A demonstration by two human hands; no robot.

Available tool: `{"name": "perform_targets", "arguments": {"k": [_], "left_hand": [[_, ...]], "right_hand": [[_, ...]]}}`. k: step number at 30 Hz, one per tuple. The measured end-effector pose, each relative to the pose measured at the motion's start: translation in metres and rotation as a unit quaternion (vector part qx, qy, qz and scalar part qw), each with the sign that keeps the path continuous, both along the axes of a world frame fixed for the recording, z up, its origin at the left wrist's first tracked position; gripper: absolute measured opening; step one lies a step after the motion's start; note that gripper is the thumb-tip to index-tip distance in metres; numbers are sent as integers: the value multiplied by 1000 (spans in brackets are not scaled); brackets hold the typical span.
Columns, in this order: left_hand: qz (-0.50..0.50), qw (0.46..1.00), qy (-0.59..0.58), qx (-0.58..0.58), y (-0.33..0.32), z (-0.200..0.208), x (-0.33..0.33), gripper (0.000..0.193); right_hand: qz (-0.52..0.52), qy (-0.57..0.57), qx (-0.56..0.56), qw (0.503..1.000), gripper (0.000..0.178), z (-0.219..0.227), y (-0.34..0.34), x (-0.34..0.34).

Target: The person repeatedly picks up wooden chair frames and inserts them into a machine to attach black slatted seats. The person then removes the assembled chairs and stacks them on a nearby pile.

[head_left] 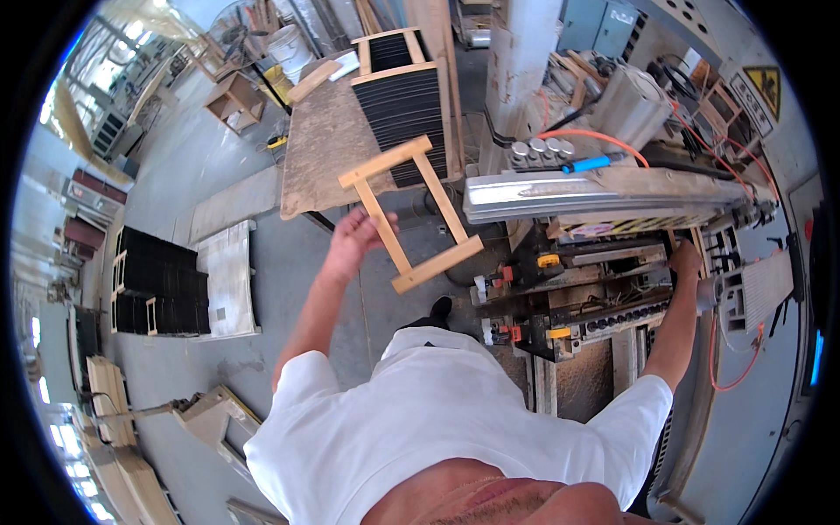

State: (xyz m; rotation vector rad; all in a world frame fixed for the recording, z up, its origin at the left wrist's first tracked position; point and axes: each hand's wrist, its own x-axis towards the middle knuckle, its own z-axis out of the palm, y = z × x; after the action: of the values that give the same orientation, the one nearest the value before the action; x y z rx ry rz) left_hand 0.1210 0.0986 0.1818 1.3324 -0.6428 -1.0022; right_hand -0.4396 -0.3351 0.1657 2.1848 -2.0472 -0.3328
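My left hand (354, 233) grips a light wooden frame (435, 197) by one of its two side bars. The frame has four bars in an H-like shape with an open middle, and it hangs tilted in the air before the table. Over on the right, my right hand (685, 257) reaches into a machine (612, 289), beneath its long metal beam (604, 194). Its fingers are closed beside a wooden bar (699, 249) inside the machine; most of that piece is hidden by the hand and the beam.
A worn table (328, 144) bears a stack of black slatted pieces with a wooden frame on top (398, 96). More black stacks (157, 280) stand on the floor at left, beside a pale board (227, 276). An orange hose (604, 133) crosses above the beam.
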Motion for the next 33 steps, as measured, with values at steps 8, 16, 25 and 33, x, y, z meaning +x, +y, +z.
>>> {"name": "perform_targets", "arguments": {"k": [8, 16, 25, 33], "left_hand": [[57, 987, -13, -149, -61, 74, 152, 29], [26, 991, 15, -128, -207, 98, 300, 29], [65, 943, -319, 64, -308, 73, 317, 45], [-11, 675, -708, -208, -247, 115, 227, 43]], "right_hand": [[-4, -40, -103, 994, 23, 31, 33, 18], [122, -415, -225, 873, 17, 64, 168, 104], [-123, -454, -153, 869, 20, 26, 302, 166], [-151, -498, -178, 835, 15, -2, 364, 180]]}}
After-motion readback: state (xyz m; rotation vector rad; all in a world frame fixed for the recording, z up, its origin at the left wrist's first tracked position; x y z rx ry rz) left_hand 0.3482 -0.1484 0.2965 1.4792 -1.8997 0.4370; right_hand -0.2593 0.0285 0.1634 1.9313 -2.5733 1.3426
